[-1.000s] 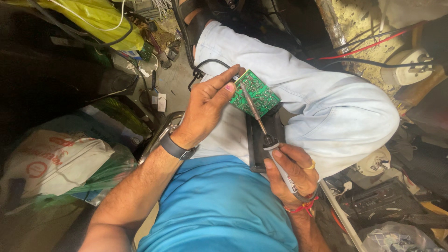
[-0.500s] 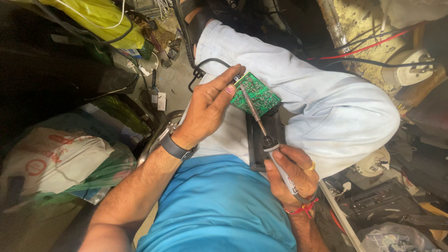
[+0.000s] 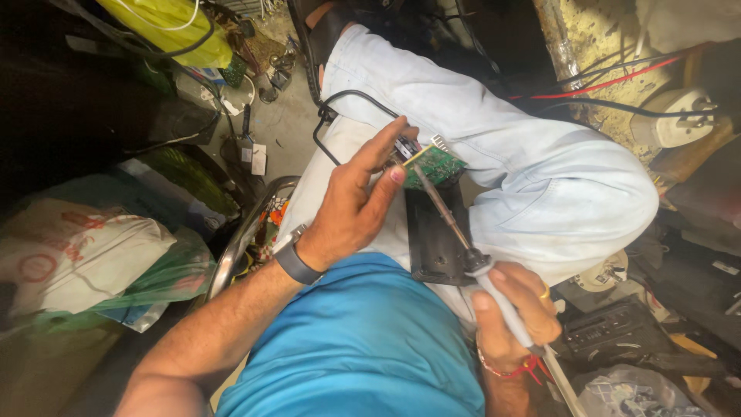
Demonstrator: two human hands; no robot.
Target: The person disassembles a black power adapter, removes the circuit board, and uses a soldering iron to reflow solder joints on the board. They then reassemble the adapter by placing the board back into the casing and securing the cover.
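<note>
My left hand (image 3: 351, 205) grips a small green circuit board (image 3: 434, 165) by its near edge, holding it tilted above my lap. My right hand (image 3: 513, 309) is closed around the pale handle of a soldering iron (image 3: 455, 228), whose thin metal tip rests against the board's near edge. A black box-shaped casing (image 3: 436, 239) lies on my lap under the iron. A dark band sits on my left wrist, and a red thread circles my right wrist.
A black cable (image 3: 340, 116) loops over my pale trouser leg (image 3: 540, 185). White and green plastic bags (image 3: 85, 262) lie at the left. A yellow bag (image 3: 166, 31), wires and small parts crowd the floor above. A dark electronic unit (image 3: 610, 332) and a white round fitting (image 3: 683, 116) sit at the right.
The circuit board has turned more edge-on in my left hand, and the soldering iron's tip now meets it. My right hand has stayed in place.
</note>
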